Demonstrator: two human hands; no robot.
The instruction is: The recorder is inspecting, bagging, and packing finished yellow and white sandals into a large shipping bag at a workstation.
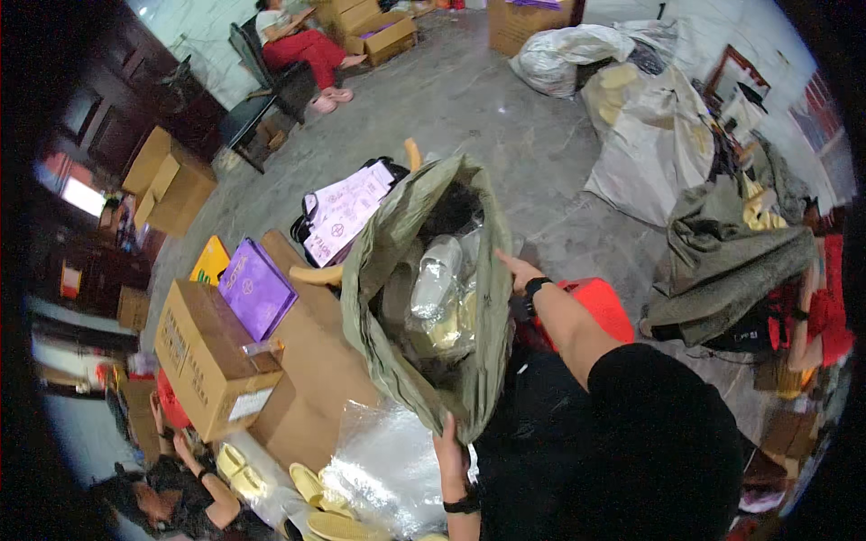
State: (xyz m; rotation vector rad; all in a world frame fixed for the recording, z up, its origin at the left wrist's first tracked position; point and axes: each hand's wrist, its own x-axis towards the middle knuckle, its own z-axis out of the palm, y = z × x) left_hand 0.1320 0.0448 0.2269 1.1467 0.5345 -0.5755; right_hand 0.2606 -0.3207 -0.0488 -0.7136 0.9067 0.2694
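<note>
Olive woven sack (pixel 397 270), held open by two hands.
Left hand (pixel 454 453) clamped on rim at 6 o'clock; right hand (pixel 519 269) apparently gripping edge at 3 o'clock; long axis toward 12, mouth facing viewer.

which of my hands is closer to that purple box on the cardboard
Left. Your left hand grips the lower edge of the green sack, below and right of the purple box. Your right hand holds the sack's far side, farther off.
</note>
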